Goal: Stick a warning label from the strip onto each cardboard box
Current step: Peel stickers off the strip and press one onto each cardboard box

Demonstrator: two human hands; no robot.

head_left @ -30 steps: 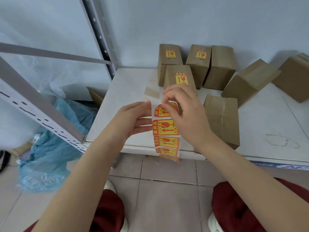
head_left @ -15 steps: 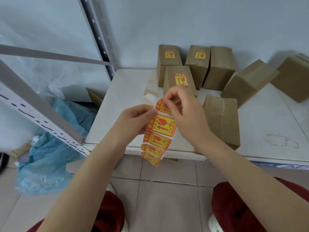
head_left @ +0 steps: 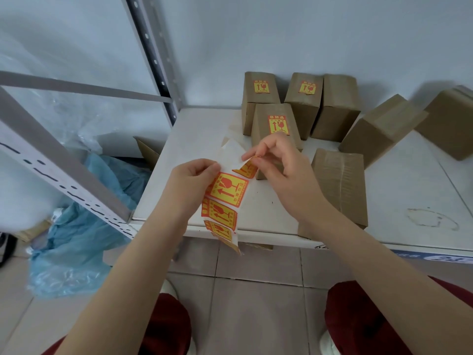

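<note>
At centre left, the left hand [head_left: 194, 180] grips the white backing strip of yellow-and-red warning labels [head_left: 225, 198], which hangs past the front edge of the white table [head_left: 199, 139]. Just right of it, the right hand [head_left: 284, 167] pinches one half-peeled label [head_left: 247, 170]. Above them, three brown cardboard boxes [head_left: 276, 124] stand closed and labelled. Further right, four more closed boxes [head_left: 340, 180] show plain brown faces. Their contents are hidden.
</note>
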